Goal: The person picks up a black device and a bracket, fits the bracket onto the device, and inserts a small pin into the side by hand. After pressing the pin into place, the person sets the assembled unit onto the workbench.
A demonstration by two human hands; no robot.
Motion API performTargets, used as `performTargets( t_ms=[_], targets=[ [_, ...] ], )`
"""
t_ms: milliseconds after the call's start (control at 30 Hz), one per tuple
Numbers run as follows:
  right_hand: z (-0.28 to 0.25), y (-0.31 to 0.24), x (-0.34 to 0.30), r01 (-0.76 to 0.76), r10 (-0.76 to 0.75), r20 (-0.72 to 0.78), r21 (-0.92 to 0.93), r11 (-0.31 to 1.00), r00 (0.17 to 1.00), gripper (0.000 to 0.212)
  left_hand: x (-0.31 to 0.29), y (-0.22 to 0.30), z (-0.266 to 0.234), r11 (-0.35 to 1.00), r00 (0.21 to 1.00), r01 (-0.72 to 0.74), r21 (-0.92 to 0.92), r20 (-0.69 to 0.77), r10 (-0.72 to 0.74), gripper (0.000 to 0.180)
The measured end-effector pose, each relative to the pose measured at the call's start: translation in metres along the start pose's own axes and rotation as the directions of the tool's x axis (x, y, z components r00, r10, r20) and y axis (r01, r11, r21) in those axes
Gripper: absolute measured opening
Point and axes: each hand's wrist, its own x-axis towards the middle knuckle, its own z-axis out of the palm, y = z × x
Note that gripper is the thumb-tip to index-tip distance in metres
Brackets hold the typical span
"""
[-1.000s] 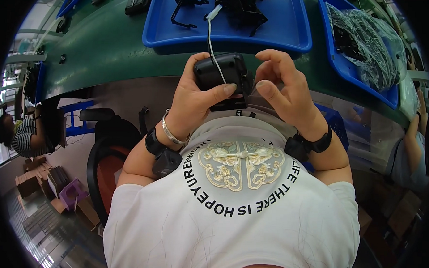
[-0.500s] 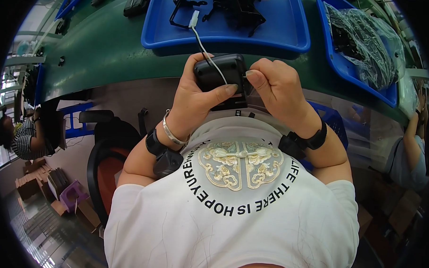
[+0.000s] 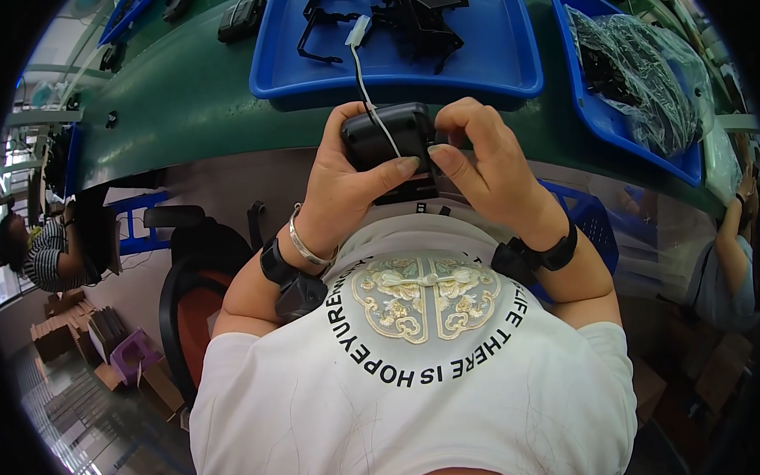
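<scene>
1. Shirt [image 3: 416,415]: white, nearest the camera, with an embroidered patch on its chest.
2. Left hand [image 3: 336,165]: closed around the left side of the case [image 3: 383,137], thumb across its face; a bracelet [image 3: 304,243] circles the wrist.
3. Right hand [image 3: 495,174]: thumb and forefinger narrowly parted at the case's right edge; whether they grip anything, I cannot tell.
4. Case: black, held up between the hands, before the bench [image 3: 184,105].
5. Cable [image 3: 387,135]: white and black, running from under the left thumb over the case to a white plug [image 3: 359,31] in front of the tray [image 3: 486,74].
6. Tray: blue, on the green bench, holding black brackets [image 3: 421,25].
7. Right of it, another tray [image 3: 579,94] holds a clear bag [image 3: 653,88].
</scene>
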Motion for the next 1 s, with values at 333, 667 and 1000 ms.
performTargets(
  t_ms=[333,667,1000],
  targets=[
    [0.0,0.006,-0.001,-0.011,0.012,-0.045,0.028,1.0,0.999,0.036,0.001,0.0,0.004,0.999,1.0,-0.006,0.036,0.025,0.005,0.058],
    [0.01,-0.007,0.005,-0.171,0.21,-0.155,0.234,0.957,0.965,0.027,0.003,-0.007,0.006,0.993,0.998,-0.019,0.115,0.056,0.012,0.058],
    [0.001,-0.002,0.011,-0.3,0.312,-0.069,0.138,0.944,0.948,0.035,0.008,-0.011,0.001,0.974,0.994,0.086,0.208,0.049,-0.098,0.047]
  ],
)
